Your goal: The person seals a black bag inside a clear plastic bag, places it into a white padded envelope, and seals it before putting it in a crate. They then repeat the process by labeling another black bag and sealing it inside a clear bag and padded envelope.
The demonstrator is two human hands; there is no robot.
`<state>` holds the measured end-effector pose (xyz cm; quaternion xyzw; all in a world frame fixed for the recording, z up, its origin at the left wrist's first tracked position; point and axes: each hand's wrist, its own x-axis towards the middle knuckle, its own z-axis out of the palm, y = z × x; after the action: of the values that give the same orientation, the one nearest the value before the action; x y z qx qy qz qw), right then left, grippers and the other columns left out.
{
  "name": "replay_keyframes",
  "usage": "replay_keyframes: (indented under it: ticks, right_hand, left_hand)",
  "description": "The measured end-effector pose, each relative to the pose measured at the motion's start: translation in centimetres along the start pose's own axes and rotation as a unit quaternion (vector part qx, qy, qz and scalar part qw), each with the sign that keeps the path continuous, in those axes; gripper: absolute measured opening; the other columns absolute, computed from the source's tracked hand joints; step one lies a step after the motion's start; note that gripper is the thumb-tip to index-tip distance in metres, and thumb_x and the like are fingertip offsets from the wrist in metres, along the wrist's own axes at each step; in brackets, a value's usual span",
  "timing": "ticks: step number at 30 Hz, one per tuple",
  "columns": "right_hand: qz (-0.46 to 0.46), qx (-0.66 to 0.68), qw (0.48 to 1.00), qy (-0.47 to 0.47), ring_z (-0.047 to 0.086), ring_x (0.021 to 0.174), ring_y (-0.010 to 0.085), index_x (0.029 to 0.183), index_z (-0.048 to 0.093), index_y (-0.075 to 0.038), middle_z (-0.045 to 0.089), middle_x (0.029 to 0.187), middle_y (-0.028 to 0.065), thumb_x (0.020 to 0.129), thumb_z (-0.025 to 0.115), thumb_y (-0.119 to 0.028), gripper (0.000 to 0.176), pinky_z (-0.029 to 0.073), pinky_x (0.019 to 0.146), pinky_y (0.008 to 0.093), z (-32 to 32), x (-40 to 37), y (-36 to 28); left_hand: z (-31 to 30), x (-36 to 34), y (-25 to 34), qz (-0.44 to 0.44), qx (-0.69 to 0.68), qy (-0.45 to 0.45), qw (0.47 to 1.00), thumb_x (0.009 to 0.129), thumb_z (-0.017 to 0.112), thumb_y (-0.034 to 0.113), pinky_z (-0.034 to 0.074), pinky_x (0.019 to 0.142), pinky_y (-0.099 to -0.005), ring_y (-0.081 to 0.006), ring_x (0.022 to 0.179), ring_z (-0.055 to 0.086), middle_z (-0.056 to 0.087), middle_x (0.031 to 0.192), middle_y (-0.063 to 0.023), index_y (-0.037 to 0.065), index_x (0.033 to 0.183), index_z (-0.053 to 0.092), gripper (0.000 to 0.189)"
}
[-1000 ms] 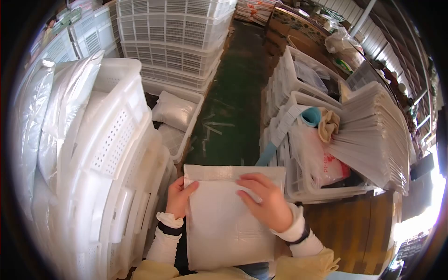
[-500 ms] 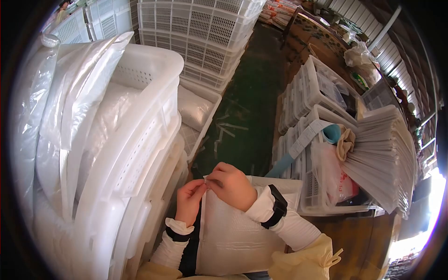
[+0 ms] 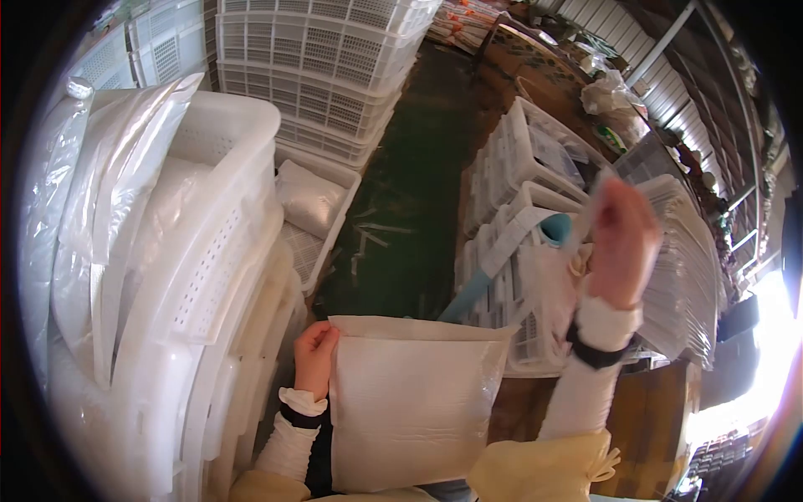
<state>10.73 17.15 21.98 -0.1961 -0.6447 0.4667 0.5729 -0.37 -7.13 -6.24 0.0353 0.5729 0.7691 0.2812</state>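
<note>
A white padded mailing bag (image 3: 414, 410) lies in front of me, its flap edge at the top. My left hand (image 3: 314, 360) pinches the bag's upper left corner. Raised well to the right of the bag is my right hand (image 3: 621, 247), blurred by motion, with its fingers closed. A thin pale strip (image 3: 595, 197) shows at its fingertips, partly smeared. Behind that hand stands a fanned stack of white mailing bags (image 3: 682, 276).
White plastic crates (image 3: 226, 243) holding filled silvery bags (image 3: 125, 192) stand on the left. More crates (image 3: 309, 75) are stacked behind. On the right, a pale blue band (image 3: 493, 268) lies across other crates (image 3: 519, 159). Loose strips (image 3: 372, 234) litter the green floor (image 3: 410, 167).
My right hand has left the bag's upper left corner and swung up to the right with a pale strip. The left hand stays at the corner. The bag's flap edge now shows fully.
</note>
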Motion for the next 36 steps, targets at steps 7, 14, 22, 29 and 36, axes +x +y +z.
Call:
replay_keyframes:
  ticks: [7, 14, 22, 29, 36]
  right_hand:
    - [-0.139, -0.201, 0.969, -0.037, 0.050, 0.058, 0.0071, 0.091, 0.066, 0.001, 0.058, 0.072, 0.0013, 0.083, 0.058, -0.008, 0.015, 0.043, 0.056, 0.0201, -1.2, 5.5, -3.3]
    - [0.046, -0.276, 0.922, -0.268, 0.064, 0.060, 0.0214, 0.067, 0.066, 0.000, 0.064, 0.064, 0.0137, 0.064, 0.063, -0.005, 0.006, 0.051, 0.059, 0.0317, 6.6, 0.3, 17.8]
    - [0.125, -0.358, 0.856, -0.350, 0.066, 0.073, 0.0239, 0.079, 0.069, -0.002, 0.067, 0.073, 0.0123, 0.067, 0.066, -0.006, 0.013, 0.051, 0.067, 0.0336, 10.6, -6.3, 30.0]
    - [0.103, -0.451, 0.778, -0.425, 0.066, 0.077, 0.0277, 0.086, 0.068, -0.003, 0.066, 0.076, 0.0155, 0.067, 0.068, -0.006, 0.019, 0.051, 0.069, 0.0333, 10.6, -4.4, 26.7]
    - [0.079, -0.399, 0.802, -0.437, 0.064, 0.075, 0.0301, 0.088, 0.068, -0.002, 0.065, 0.078, 0.0173, 0.070, 0.067, -0.009, 0.019, 0.051, 0.069, 0.0363, 9.0, -3.3, 28.5]
  left_hand:
    - [0.2, -0.2, -0.2, 0.022, 0.008, -0.011, 1.000, 0.087, 0.057, 0.009, 0.039, 0.067, -0.0203, -0.0071, 0.072, 0.051, 0.060, 0.080, -0.0007, -0.001, 0.093, 0.061, 0.013]
    - [0.3, -0.7, -0.4, 0.001, -0.003, 0.006, 1.000, 0.087, 0.057, 0.012, 0.039, 0.068, -0.0201, -0.0071, 0.074, 0.050, 0.058, 0.080, 0.0007, -0.001, 0.092, 0.060, 0.014]
    - [-0.9, -1.7, 0.9, -0.041, -0.001, -0.021, 0.999, 0.087, 0.056, 0.014, 0.039, 0.066, -0.0206, -0.0064, 0.072, 0.048, 0.056, 0.077, 0.0024, 0.001, 0.087, 0.061, 0.014]
    - [-0.9, -1.8, 0.5, -0.052, -0.014, -0.030, 0.998, 0.088, 0.055, 0.015, 0.038, 0.066, -0.0203, -0.0057, 0.072, 0.047, 0.056, 0.077, 0.0025, 0.000, 0.086, 0.061, 0.016]
    - [-0.9, -2.0, 1.0, -0.052, 0.000, -0.027, 0.998, 0.089, 0.054, 0.018, 0.036, 0.066, -0.0214, -0.0061, 0.072, 0.044, 0.054, 0.077, 0.0030, 0.000, 0.086, 0.061, 0.020]
